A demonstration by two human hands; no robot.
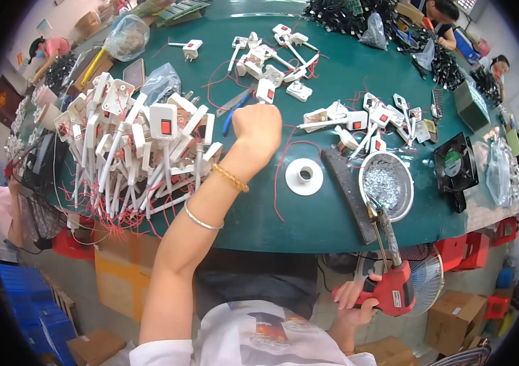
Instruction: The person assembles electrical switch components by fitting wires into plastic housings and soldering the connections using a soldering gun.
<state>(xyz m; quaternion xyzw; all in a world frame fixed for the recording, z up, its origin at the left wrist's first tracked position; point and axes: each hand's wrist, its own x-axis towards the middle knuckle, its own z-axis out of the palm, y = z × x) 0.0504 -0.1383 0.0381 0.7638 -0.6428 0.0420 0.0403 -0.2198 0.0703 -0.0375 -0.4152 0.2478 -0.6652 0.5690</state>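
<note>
My left hand is curled over the middle of the table, its fingertips hidden behind the knuckles. Right at its far side is a white plug housing with a red switch; I cannot see whether the fingers grip it. Blue-handled pliers lie beside the hand. Low on the right, my right hand is wrapped around the handle of a red soldering gun. The gun's long metal tip points up to the near rim of a round metal bowl holding silvery bits.
A large heap of white plug housings with red wires fills the left. More lie at the back and right. A white spool, a dark bar and a small black fan are on the green table. Other people sit around it.
</note>
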